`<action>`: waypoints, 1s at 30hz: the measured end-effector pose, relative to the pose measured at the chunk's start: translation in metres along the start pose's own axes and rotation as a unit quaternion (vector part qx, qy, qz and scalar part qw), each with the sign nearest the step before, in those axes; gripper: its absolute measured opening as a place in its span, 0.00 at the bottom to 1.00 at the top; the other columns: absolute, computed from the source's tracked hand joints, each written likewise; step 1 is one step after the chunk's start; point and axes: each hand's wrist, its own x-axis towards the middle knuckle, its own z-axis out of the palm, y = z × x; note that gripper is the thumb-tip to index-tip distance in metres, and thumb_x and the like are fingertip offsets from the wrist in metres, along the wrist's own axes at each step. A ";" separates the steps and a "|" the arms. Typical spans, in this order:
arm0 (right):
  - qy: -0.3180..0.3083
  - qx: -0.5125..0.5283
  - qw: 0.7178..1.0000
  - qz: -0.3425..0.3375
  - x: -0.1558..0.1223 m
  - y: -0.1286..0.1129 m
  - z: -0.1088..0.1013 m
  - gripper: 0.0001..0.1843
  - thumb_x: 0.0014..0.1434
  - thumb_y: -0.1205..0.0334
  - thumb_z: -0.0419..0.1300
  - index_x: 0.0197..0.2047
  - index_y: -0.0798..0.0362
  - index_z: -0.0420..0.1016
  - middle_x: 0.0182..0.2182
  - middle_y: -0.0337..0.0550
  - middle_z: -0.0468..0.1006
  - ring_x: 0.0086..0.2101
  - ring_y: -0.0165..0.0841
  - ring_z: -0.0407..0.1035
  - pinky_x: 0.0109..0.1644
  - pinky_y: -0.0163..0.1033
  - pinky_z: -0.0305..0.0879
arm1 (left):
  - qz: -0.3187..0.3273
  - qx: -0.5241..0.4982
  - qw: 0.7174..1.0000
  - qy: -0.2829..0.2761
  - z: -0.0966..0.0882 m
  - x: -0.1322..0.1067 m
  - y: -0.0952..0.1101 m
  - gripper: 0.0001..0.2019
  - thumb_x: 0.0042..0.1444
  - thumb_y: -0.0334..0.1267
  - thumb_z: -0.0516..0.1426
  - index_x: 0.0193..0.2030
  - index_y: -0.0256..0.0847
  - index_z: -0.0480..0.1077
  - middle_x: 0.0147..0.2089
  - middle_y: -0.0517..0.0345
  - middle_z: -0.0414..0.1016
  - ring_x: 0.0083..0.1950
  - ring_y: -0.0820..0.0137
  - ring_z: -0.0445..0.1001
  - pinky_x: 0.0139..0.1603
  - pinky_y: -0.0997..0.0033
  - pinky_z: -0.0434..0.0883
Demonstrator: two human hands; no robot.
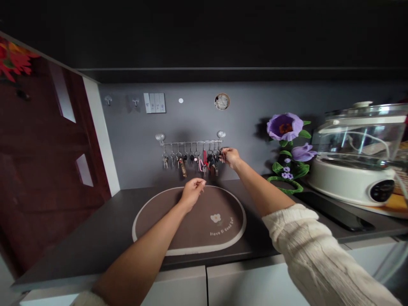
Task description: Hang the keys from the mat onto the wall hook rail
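1. A slim metal key rack (190,142) hangs on the grey wall above the worktop (105,229), held by two suction cups, one at each end.
2. About nine bunches of keys (191,160) dangle from its hooks; most are silver and dark, one has a brown fob, one a pink strap.
3. The right hand (231,157) is at the rack's right end, fingers pinched on something small by the last hook; what exactly it is, I cannot tell.
4. The left hand (192,192) hovers below the rack, fingertips drawn together, seemingly holding nothing.
5. Under the rack lies one oval brown mat (191,238).
6. Right of the rack stand two purple flowers (288,136) and one lidded cooker (353,170).
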 end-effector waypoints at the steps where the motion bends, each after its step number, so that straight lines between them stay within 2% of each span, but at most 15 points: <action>1: -0.001 -0.001 1.000 0.001 0.001 0.002 0.000 0.04 0.50 0.72 0.49 0.25 0.55 0.60 0.19 0.36 0.64 0.20 0.22 0.62 0.25 0.31 0.64 | -0.001 -0.002 1.000 -0.001 0.000 0.000 0.000 0.16 0.43 0.48 0.55 0.32 0.36 0.66 0.25 0.60 0.65 0.23 0.79 0.61 0.22 0.79 0.57; 9: -0.006 -0.010 1.000 -0.008 0.002 0.016 -0.002 0.05 0.50 0.70 0.48 0.24 0.55 0.60 0.18 0.35 0.63 0.19 0.21 0.59 0.26 0.31 0.63 | -0.009 -0.016 1.000 0.007 0.001 -0.001 0.003 0.17 0.42 0.49 0.55 0.32 0.36 0.66 0.25 0.61 0.66 0.23 0.79 0.61 0.21 0.79 0.57; 16: -0.003 -0.020 0.999 -0.033 -0.003 0.017 -0.002 0.06 0.48 0.71 0.48 0.21 0.56 0.60 0.14 0.33 0.62 0.17 0.20 0.57 0.24 0.28 0.59 | -0.005 -0.022 1.000 0.014 0.001 0.000 0.004 0.17 0.42 0.48 0.55 0.32 0.35 0.67 0.26 0.59 0.66 0.24 0.78 0.62 0.21 0.79 0.57; 20: 0.005 -0.019 1.000 -0.020 -0.009 0.018 -0.003 0.07 0.47 0.73 0.49 0.20 0.56 0.60 0.14 0.34 0.63 0.17 0.20 0.59 0.23 0.26 0.57 | -0.009 -0.026 0.999 0.025 0.000 0.002 0.003 0.16 0.41 0.47 0.56 0.32 0.35 0.67 0.25 0.60 0.66 0.24 0.78 0.62 0.21 0.79 0.56; 25: 0.069 -0.029 0.997 0.023 -0.026 0.021 -0.006 0.06 0.46 0.75 0.50 0.22 0.57 0.63 0.17 0.35 0.66 0.17 0.20 0.58 0.22 0.26 0.57 | -0.011 -0.012 0.999 0.039 -0.002 0.000 0.007 0.14 0.41 0.44 0.56 0.30 0.34 0.67 0.24 0.60 0.66 0.23 0.78 0.61 0.22 0.78 0.56; 30: 0.069 -0.013 0.997 0.044 -0.062 0.025 -0.003 0.04 0.45 0.73 0.52 0.26 0.56 0.65 0.18 0.35 0.65 0.17 0.21 0.58 0.22 0.28 0.59 | 0.005 0.001 0.999 0.049 -0.007 -0.002 0.015 0.12 0.43 0.43 0.56 0.30 0.34 0.67 0.21 0.62 0.63 0.21 0.79 0.60 0.23 0.78 0.57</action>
